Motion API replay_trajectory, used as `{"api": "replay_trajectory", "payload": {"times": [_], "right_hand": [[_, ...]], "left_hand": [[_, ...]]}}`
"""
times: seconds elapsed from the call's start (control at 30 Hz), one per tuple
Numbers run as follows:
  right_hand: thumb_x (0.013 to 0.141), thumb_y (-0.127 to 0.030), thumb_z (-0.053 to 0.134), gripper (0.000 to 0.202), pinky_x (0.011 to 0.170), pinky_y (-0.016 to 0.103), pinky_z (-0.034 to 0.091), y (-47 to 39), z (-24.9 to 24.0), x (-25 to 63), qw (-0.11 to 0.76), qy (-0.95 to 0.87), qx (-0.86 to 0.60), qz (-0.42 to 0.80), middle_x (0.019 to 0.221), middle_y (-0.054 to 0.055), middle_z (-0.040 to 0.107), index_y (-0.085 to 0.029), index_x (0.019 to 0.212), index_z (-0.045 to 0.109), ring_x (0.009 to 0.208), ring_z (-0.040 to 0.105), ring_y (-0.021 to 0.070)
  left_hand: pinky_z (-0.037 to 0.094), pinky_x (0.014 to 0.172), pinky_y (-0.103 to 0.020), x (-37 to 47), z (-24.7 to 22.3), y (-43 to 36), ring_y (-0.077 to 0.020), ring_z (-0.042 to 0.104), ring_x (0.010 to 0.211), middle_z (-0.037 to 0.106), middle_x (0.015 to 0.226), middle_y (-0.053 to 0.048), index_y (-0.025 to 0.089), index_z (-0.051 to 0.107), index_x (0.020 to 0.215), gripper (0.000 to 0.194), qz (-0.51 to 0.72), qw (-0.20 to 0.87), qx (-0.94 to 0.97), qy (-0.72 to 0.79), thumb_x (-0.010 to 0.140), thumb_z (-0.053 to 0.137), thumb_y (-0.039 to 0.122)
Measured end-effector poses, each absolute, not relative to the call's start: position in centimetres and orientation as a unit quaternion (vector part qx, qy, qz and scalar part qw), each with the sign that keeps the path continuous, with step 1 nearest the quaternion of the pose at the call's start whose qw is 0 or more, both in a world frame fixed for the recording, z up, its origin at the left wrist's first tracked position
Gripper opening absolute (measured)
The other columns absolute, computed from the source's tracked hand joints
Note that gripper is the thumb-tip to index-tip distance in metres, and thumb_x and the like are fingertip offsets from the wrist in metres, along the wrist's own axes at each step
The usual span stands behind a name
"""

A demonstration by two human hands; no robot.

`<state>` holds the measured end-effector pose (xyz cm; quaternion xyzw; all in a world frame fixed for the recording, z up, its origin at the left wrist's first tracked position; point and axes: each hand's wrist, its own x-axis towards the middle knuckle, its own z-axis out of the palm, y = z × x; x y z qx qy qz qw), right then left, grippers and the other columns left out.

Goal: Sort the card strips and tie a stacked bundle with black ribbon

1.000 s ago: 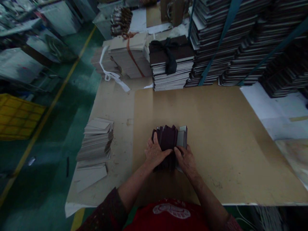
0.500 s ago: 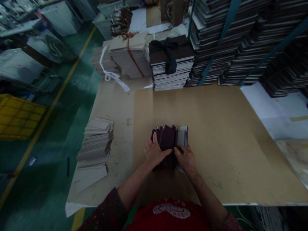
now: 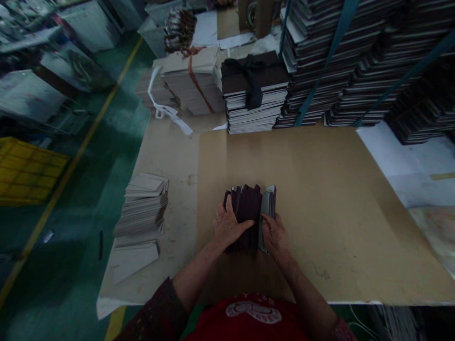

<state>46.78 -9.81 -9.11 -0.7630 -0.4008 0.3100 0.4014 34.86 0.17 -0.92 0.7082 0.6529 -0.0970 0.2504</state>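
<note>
A row of dark purple pieces point(image 3: 248, 203) stands on the brown sheet point(image 3: 302, 180) in the middle of the table. My left hand point(image 3: 228, 223) is wrapped over the row's left side, its thumb stretched across the front. At the row's right end are several grey-faced pieces point(image 3: 266, 203), tilted slightly. My right hand point(image 3: 275, 234) grips these grey-faced pieces, thumb on their left face and fingers behind on the right. The lower ends of the pieces are partly hidden by my hands.
Grey card pieces point(image 3: 142, 213) lie in a fanned stack at the table's left. Tied bundles of pale boards point(image 3: 195, 85) and dark boards point(image 3: 254, 94) line the back, beside tall strapped stacks point(image 3: 320, 61). A yellow crate point(image 3: 30, 173) is on the floor.
My right hand has shifted slightly right and its thumb now lies on the grey-faced pieces, which have closed together and tilted. My left hand has barely moved.
</note>
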Motion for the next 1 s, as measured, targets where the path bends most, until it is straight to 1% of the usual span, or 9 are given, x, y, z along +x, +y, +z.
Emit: {"api": "replay_trajectory", "payload": {"times": [0.13,0.23,0.43,0.57,0.7,0.8,0.9,1.0], "right_hand": [[0.093,-0.050,0.044,0.050,0.095,0.048,0.052,-9.67,-8.96,46.65,0.412,-0.378,-0.764,0.323,0.124,0.019,0.054,-0.013,0.115,0.068,0.106,0.061,0.0302],[0.092,-0.055,0.050,0.049,0.095,0.048,0.051,-9.56,-8.86,46.57,0.415,-0.383,-0.768,0.303,0.123,0.017,0.054,-0.015,0.113,0.069,0.107,0.060,0.0307],[0.090,-0.054,0.054,0.045,0.088,0.046,0.054,-9.36,-8.87,46.51,0.398,-0.376,-0.782,0.298,0.115,0.016,0.056,-0.017,0.109,0.070,0.099,0.062,0.0297],[0.089,-0.050,0.056,0.041,0.090,0.045,0.054,-9.26,-8.93,46.41,0.394,-0.370,-0.788,0.295,0.117,0.015,0.056,-0.018,0.110,0.070,0.100,0.062,0.0288],[0.089,-0.046,0.053,0.040,0.088,0.045,0.054,-9.22,-8.89,46.34,0.382,-0.374,-0.799,0.274,0.113,0.016,0.058,-0.016,0.110,0.070,0.097,0.063,0.0290],[0.091,-0.043,0.048,0.043,0.088,0.046,0.054,-9.36,-8.69,46.37,0.377,-0.390,-0.797,0.267,0.111,0.017,0.060,-0.014,0.115,0.068,0.097,0.063,0.0297],[0.094,-0.041,0.043,0.049,0.094,0.048,0.053,-9.69,-8.46,46.41,0.404,-0.401,-0.781,0.259,0.122,0.019,0.058,-0.011,0.128,0.060,0.108,0.060,0.0308],[0.096,-0.036,0.037,0.051,0.099,0.048,0.051,-10.03,-8.41,46.36,0.427,-0.410,-0.764,0.256,0.137,0.019,0.051,-0.013,0.140,0.050,0.121,0.055,0.0297]], "left_hand": [[0.033,0.112,-0.060,34.97,-0.97,0.08,-0.0360,0.022,0.145,0.017,0.157,-0.016,0.026,0.001,0.155,0.113,-0.100,0.250,0.708,0.652,0.071,0.071,0.057],[0.033,0.112,-0.060,35.03,-0.82,0.04,-0.0358,0.022,0.145,0.017,0.157,-0.015,0.026,0.002,0.155,0.113,-0.096,0.252,0.709,0.652,0.071,0.071,0.058],[0.033,0.112,-0.060,34.83,-0.92,0.11,-0.0362,0.023,0.144,0.018,0.157,-0.016,0.025,0.002,0.155,0.115,-0.095,0.254,0.709,0.651,0.070,0.071,0.059],[0.033,0.111,-0.060,34.75,-1.28,0.13,-0.0368,0.023,0.145,0.019,0.156,-0.016,0.026,0.001,0.155,0.116,-0.092,0.247,0.711,0.652,0.069,0.072,0.060],[0.030,0.113,-0.062,34.79,-1.26,0.13,-0.0371,0.020,0.146,0.016,0.157,-0.015,0.028,-0.001,0.155,0.116,-0.094,0.255,0.706,0.654,0.069,0.072,0.059],[0.029,0.113,-0.062,34.82,-1.06,0.15,-0.0363,0.019,0.146,0.015,0.158,-0.015,0.029,-0.002,0.155,0.116,-0.096,0.264,0.704,0.652,0.070,0.071,0.059],[0.031,0.112,-0.061,34.86,-0.91,0.16,-0.0361,0.021,0.146,0.017,0.157,-0.016,0.028,-0.001,0.155,0.116,-0.100,0.263,0.703,0.653,0.071,0.072,0.058],[0.032,0.112,-0.061,34.88,-0.81,0.18,-0.0365,0.021,0.145,0.018,0.156,-0.016,0.027,0.000,0.155,0.115,-0.100,0.261,0.704,0.652,0.071,0.071,0.058]]}}
